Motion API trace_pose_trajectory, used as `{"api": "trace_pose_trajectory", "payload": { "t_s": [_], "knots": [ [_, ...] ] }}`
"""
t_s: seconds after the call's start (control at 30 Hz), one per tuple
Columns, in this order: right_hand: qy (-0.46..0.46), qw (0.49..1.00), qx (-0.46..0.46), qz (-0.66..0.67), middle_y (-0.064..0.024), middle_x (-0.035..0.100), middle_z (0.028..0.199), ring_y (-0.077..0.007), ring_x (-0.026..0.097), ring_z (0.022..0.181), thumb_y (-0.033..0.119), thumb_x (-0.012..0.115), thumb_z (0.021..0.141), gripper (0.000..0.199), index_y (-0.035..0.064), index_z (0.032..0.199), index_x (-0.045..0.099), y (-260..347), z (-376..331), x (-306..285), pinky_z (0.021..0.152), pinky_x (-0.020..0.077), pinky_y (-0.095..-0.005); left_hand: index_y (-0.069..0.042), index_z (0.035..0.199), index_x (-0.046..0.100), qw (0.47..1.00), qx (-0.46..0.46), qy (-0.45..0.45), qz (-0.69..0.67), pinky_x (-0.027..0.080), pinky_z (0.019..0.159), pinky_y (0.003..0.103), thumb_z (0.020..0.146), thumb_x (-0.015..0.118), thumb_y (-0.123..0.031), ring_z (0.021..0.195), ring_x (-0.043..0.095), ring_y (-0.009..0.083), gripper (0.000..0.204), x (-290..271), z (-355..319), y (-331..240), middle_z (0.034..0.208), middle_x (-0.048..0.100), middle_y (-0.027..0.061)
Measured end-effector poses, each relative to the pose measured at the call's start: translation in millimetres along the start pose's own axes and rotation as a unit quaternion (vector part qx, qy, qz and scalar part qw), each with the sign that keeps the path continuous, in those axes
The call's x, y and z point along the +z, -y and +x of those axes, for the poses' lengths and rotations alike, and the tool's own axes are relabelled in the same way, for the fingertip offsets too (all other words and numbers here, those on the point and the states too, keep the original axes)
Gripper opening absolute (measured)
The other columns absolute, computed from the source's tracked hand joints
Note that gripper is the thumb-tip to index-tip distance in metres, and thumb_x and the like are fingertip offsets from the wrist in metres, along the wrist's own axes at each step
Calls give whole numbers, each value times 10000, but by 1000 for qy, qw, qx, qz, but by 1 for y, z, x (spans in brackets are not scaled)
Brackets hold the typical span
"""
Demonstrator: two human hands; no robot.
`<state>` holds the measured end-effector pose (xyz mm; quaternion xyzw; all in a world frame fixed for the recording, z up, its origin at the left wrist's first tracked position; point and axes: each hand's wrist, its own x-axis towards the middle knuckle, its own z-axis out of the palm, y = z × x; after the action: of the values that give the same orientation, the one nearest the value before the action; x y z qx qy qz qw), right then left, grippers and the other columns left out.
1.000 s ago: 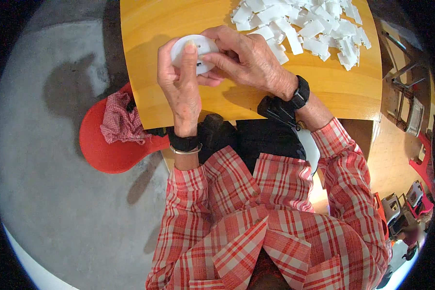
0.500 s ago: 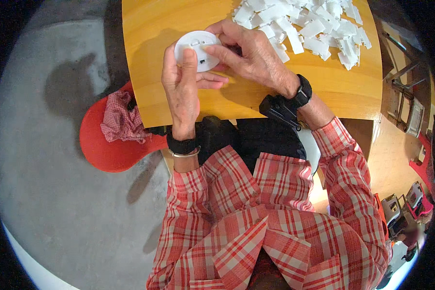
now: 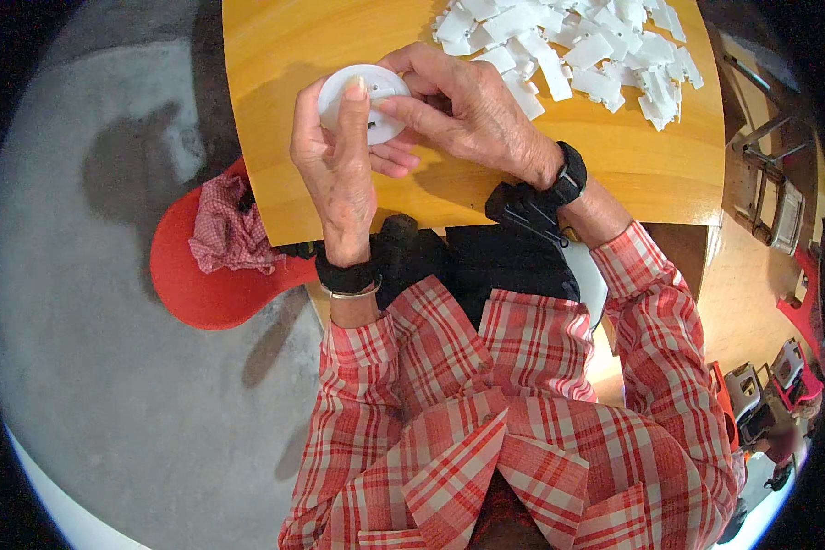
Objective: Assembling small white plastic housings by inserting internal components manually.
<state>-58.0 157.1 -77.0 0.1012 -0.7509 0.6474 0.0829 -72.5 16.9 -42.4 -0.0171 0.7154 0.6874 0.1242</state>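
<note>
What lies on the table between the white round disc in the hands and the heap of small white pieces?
In the head view, only the right hand lies between the white round disc and the heap of white pieces; its fingers cover that stretch of the yellow table.

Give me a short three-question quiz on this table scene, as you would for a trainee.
1. True or false: both hands hold the round white disc.
2. Where does the pile of white plastic pieces lie? A) on the red seat B) on the yellow table, on the person's right C) on the floor
3. What lies on the red seat?

Key
1. True: left hand and right hand both grip it.
2. B, on the yellow table.
3. A red checked cloth.
</note>
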Motion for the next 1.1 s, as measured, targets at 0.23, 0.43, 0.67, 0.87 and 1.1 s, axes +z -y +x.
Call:
{"api": "trace_pose_trajectory", "payload": {
  "t_s": [0.23, 0.43, 0.67, 0.87, 1.1],
  "knots": [
    [-10, 999, 4, -33, -109, 637, 714, -173, 611, 618, 161, 596, 837, 239, 17, 1022, 549, -4, -1, -1, 544, 474, -277, 0, 1073, 449, 999, -7, 17, 33, 469, 347, 224, 921, 477, -307, 458, 598, 189, 344, 0, 2, 10, 794, 610, 155],
    [-9, 999, 44, 31, -137, 631, 692, -209, 617, 588, 145, 585, 827, 231, 0, 1005, 555, -10, 3, -1, 529, 472, -298, 3, 1181, 393, 996, -17, 88, -19, 509, 391, 245, 966, 340, -306, 536, 626, 208, 380, -11, 1, 6, 827, 606, 167],
    [-36, 999, 15, 8, -127, 596, 634, -208, 580, 548, 146, 588, 823, 244, -9, 1007, 553, -13, 3, 2, 516, 455, -303, 3, 1181, 405, 998, -1, 24, 54, 493, 374, 238, 964, 339, -287, 492, 606, 190, 369, -1, 1, 4, 787, 606, 162],
    [-45, 998, 5, 39, -135, 596, 653, -214, 573, 548, 156, 579, 830, 229, -4, 989, 541, -9, 11, -3, 514, 450, -305, -7, 1159, 421, 996, 4, 48, 73, 470, 364, 225, 959, 357, -312, 468, 588, 168, 371, -2, 7, -11, 711, 599, 143],
    [-158, 983, 33, 82, -83, 642, 750, -93, 594, 641, 153, 579, 869, 224, -8, 1019, 536, -4, -22, -27, 572, 474, -240, -10, 1220, 374, 991, -36, 124, 34, 507, 502, 245, 928, 376, -469, 567, 615, 188, 544, -17, 25, 4, 782, 609, 153]
  ]
}}
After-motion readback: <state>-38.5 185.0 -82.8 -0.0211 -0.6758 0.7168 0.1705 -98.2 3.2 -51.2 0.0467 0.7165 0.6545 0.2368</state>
